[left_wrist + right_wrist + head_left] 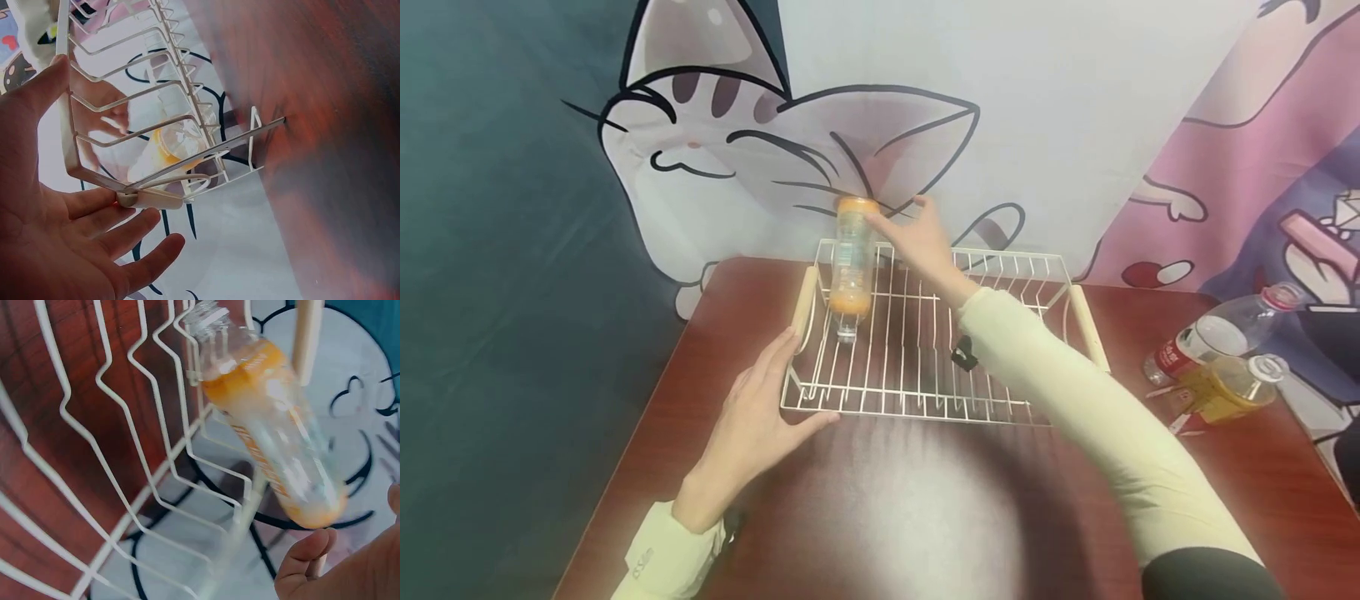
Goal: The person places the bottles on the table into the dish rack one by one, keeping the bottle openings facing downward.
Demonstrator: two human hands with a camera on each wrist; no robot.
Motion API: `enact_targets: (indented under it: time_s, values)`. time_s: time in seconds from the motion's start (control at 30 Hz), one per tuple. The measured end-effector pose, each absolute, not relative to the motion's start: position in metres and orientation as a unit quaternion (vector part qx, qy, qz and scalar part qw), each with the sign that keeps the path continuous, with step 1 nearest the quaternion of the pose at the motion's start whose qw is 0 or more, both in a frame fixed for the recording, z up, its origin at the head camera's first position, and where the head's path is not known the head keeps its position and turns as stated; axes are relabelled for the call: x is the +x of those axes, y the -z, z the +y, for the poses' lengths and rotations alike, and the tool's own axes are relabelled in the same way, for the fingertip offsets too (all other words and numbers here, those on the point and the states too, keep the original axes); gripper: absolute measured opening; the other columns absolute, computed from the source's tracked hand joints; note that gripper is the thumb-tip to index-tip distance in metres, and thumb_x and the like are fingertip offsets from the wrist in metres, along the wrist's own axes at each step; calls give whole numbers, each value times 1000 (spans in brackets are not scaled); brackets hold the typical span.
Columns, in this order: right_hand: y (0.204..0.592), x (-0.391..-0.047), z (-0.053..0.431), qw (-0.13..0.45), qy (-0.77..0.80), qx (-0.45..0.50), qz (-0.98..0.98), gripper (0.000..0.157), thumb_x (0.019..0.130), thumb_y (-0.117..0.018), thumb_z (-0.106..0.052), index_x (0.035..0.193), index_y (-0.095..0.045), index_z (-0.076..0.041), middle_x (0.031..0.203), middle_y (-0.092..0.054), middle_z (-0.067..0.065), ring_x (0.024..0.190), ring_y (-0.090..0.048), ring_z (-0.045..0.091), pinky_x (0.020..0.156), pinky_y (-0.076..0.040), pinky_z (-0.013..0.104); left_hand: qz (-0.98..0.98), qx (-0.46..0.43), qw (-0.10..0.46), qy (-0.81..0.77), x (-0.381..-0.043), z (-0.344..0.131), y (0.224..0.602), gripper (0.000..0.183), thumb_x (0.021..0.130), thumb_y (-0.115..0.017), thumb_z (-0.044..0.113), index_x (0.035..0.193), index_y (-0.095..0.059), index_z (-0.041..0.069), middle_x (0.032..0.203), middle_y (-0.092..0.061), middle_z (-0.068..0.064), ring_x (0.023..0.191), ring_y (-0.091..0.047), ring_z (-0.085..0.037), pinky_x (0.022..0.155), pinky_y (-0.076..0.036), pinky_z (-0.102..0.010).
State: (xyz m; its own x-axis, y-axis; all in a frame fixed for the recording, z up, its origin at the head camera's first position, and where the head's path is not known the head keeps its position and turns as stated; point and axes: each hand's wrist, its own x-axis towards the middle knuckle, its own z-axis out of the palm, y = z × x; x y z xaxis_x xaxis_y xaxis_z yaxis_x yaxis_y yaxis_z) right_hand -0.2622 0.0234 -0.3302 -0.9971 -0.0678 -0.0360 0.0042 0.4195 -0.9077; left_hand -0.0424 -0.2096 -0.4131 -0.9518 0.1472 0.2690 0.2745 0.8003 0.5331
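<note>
A clear plastic bottle with orange bands (852,254) leans upside down in the white wire rack (917,402), near its left end. Its neck points down between the wires. By the bottle's raised base is my right hand (925,246), fingers spread; in the right wrist view the fingertips (312,544) are just beside the base, and contact is unclear. My left hand (760,417) rests at the rack's front left corner. Its thumb lies along the front rail, and its extended fingers touch the pale left handle (806,298), as the left wrist view also shows.
On the brown table (880,517), to the right, stand a clear bottle with a red label (1180,346) and a bottle of yellow liquid (1228,392). The rack's right handle (1090,327) faces them. A cartoon-cat cloth (1075,100) hangs behind the table.
</note>
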Motion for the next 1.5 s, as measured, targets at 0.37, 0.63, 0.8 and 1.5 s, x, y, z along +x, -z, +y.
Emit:
enact_targets:
  time_s: [0.37,0.63,0.8,1.5]
  values:
    - [287,-200,93,28,533,-55,844,81,105,-71,-52,170,-39,-14,136,-62,15,108,-65,26,89,-57,38,-942,-97,96,307,-42,-206,413,117,85,-92,61,176,-32,17,180,-34,-5,146,-54,-48,116,-42,-75]
    - [287,-149,135,1,553,-82,829,59,108,-71,-30,161,-53,-11,122,-65,8,89,-68,10,78,-58,21,-941,-89,94,311,-40,-207,416,117,85,-92,60,175,-33,15,180,-34,-7,148,-52,-48,116,-41,-76]
    - [302,-118,166,-62,549,-81,829,42,108,-72,-19,148,-67,-7,107,-71,-2,82,-67,5,70,-57,20,-941,-85,94,313,-40,-206,418,116,85,-92,61,175,-34,16,180,-34,-6,145,-54,-49,113,-45,-75]
    - [367,-22,243,-227,692,-29,684,36,101,-63,17,137,-67,13,102,-76,5,81,-70,11,71,-57,17,-943,-84,88,310,-39,-206,414,115,86,-92,60,175,-34,16,180,-33,-4,145,-53,-51,111,-45,-76]
